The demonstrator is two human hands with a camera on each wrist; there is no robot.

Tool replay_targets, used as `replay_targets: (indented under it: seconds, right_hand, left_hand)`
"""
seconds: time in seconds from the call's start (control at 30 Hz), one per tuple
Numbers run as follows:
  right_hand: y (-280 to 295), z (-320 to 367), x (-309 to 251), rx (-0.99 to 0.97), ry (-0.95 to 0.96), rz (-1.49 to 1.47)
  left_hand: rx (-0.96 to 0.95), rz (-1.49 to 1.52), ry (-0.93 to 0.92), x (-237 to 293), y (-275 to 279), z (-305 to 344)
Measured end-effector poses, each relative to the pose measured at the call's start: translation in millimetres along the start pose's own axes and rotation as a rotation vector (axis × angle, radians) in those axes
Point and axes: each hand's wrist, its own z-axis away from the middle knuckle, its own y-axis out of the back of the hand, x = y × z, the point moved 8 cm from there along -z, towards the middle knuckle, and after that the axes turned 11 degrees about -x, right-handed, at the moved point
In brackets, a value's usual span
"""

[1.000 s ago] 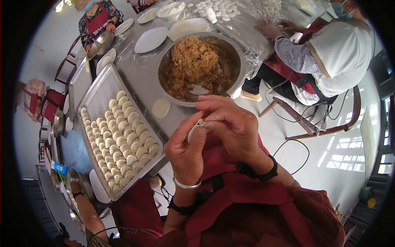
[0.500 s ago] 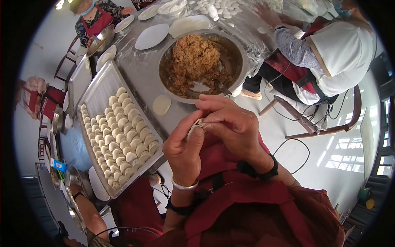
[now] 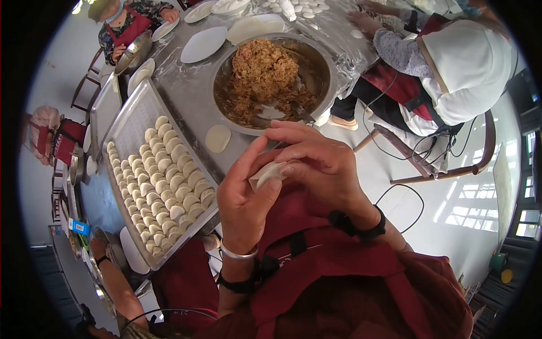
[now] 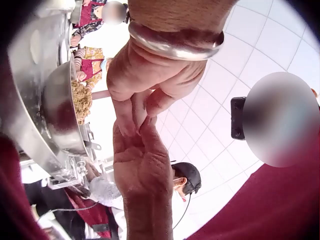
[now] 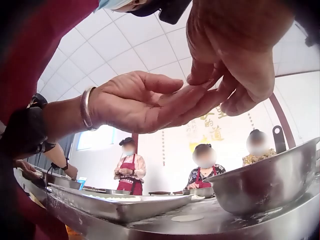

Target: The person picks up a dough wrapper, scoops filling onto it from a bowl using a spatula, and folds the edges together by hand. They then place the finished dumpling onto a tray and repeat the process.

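Observation:
Between my two hands, above my apron and in front of the table edge, is a pale folded dumpling. My left hand, with a silver bangle at the wrist, holds it with the thumb across the near side and the fingers behind. The right hand pinches its right end, thumb on top; its fingertips cover that end. In the left wrist view a pale bit of the dumpling shows among the fingers. Seen from the right wrist, the left hand lies palm up, its fingers meeting the right hand.
A metal bowl of brown filling with a utensil stands on the table ahead. One round wrapper lies beside it. To the left, a metal tray bears rows of dumplings. A person in white sits at the right.
The dumpling has turned between my hands and shows more of its pale side. My left fingers have straightened upward, and both hands sit slightly differently around it. The view has shifted a little.

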Motion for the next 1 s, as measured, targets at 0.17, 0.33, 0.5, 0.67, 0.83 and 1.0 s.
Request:
replay_targets:
  seconds: [0.17,0.33,0.5,0.67,0.83,1.0]
  right_hand:
    - [0.3,5.6,13.0,0.222,-0.058,-0.395]
    - [-6.9,7.2,15.9,0.247,-0.041,-0.336]
    - [-4.3,5.6,7.4,0.235,0.01,-0.128]
    - [-0.7,3.5,-1.2,0.245,0.026,-0.05]
    - [1.4,1.0,-9.3,0.221,0.08,0.017]
    - [3.3,-0.6,-16.1,0.153,0.095,0.112]
  left_hand:
    - [0.101,0.316,-0.034,-9.4,-3.3,1.8]
    - [0.134,0.359,-0.049,-23.5,-2.1,3.2]
    - [0.183,0.378,-0.071,-26.2,-1.6,5.4]
    - [0.188,0.219,-0.117,-16.2,-3.0,6.2]
    - [0.161,-0.07,-0.141,-8.0,-0.9,8.5]
    - [0.087,-0.238,-0.108,-5.4,-3.0,8.7]
